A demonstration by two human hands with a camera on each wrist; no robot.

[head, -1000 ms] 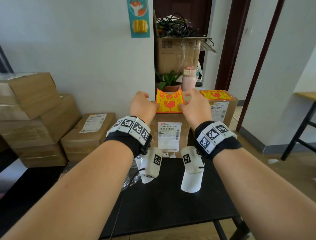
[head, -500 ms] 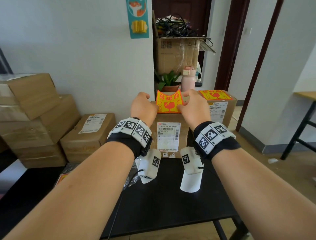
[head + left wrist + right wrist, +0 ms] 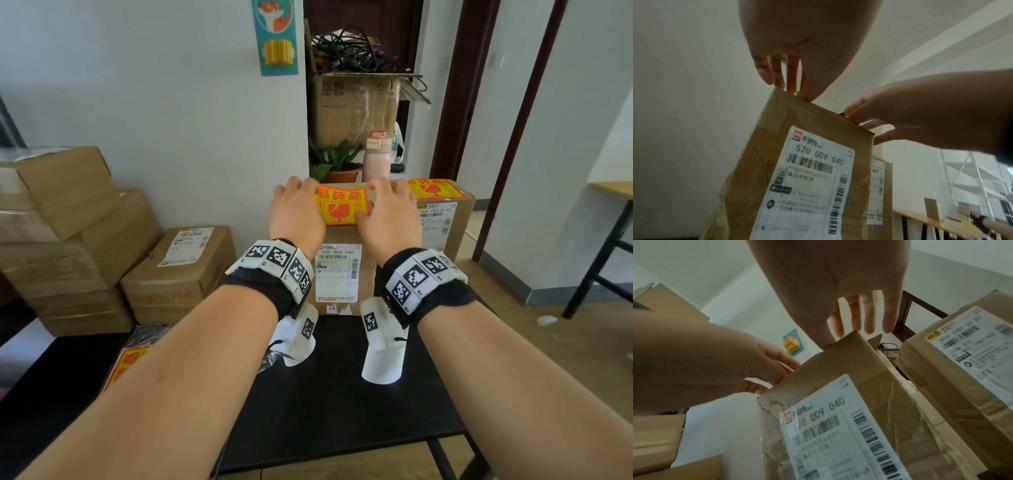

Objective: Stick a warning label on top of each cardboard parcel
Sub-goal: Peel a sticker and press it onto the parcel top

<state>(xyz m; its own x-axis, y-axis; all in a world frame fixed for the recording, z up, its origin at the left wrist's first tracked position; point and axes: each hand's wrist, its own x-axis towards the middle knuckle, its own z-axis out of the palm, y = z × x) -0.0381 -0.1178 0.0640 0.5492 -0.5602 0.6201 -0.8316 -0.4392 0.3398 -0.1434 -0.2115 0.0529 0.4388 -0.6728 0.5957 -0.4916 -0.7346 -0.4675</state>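
Fingers on label in head view only

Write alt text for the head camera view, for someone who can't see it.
Both hands, left hand and right hand, press a yellow and red warning label onto the top of a cardboard parcel standing on a black table. A second parcel beside it already bears a label.

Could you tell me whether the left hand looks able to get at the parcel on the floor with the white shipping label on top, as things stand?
Probably not right away. The left hand is busy pressing the warning label onto the tall parcel, and the floor parcel sits low, off to the left beyond the black table.
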